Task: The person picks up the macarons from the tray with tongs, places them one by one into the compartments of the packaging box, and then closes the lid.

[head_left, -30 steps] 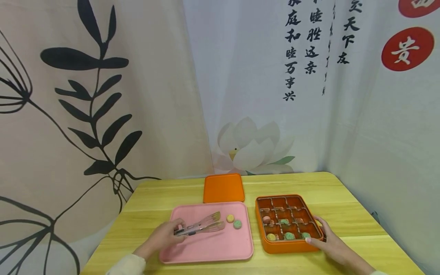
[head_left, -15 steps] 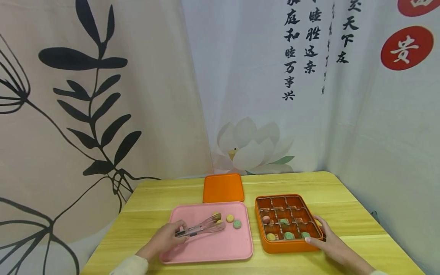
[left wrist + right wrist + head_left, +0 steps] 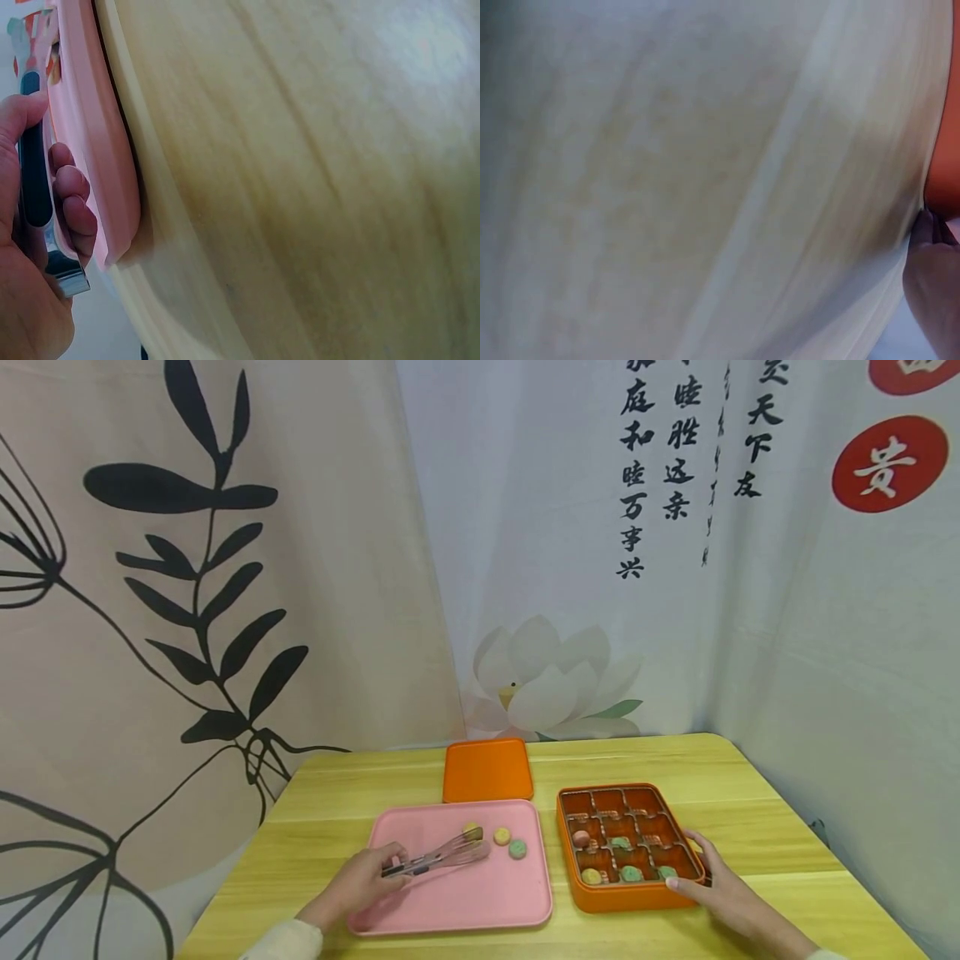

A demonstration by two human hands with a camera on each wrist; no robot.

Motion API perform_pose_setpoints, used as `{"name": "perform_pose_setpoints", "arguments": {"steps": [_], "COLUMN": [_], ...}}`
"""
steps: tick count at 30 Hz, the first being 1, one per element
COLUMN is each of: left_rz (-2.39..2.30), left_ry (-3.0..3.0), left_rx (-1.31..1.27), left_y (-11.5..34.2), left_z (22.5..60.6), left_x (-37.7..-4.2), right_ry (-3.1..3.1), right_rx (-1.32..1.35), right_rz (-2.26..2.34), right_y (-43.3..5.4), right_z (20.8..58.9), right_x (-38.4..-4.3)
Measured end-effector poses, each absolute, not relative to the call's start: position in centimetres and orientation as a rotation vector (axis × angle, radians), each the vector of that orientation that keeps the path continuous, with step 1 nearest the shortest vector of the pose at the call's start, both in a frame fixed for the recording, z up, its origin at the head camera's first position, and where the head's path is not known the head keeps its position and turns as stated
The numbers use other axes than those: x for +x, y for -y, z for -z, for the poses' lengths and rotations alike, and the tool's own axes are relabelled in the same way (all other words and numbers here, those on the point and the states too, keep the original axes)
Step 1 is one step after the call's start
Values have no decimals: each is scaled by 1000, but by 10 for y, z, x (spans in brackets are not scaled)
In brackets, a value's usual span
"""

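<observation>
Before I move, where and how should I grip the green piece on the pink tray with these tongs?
Probably pinch the green piece across its near-left and far-right edges, bringing the tongs in from the near right: it's small and round, with the nearest yellow piece close by on its far left.

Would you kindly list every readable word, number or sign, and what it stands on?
"庭和睦万事兴", on the hanging cloth.
"睦胜远亲", same cloth.
"天下友", same cloth.
"贵", on the lower red oval.
Unreadable: the cut-off tops of these three columns; the thin column; the cut-off character on the upper red oval.
</observation>
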State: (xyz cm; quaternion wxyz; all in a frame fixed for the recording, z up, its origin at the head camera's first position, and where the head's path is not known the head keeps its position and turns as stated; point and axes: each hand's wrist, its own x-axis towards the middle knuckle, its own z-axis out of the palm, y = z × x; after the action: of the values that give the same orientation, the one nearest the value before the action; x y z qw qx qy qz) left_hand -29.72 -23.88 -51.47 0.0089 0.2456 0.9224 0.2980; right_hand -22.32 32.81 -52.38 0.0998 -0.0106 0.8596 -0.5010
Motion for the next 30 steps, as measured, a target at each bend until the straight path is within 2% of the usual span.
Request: {"name": "perform_pose_setpoints", "arguments": {"steps": [22, 30], "left_rz": [-992, -978], "left_ry": [-2818, -2838], "left_rx": [724, 814], "left_y": [231, 222], "left_z": [507, 498], "left_x": [-299, -304], "right_ry": [-2555, -2564], "right_rx": [-20, -14], "right_rz": [1454, 1432], "right_y": [-327, -327], "right_z": [520, 521], "right_x": [-222, -223]}}
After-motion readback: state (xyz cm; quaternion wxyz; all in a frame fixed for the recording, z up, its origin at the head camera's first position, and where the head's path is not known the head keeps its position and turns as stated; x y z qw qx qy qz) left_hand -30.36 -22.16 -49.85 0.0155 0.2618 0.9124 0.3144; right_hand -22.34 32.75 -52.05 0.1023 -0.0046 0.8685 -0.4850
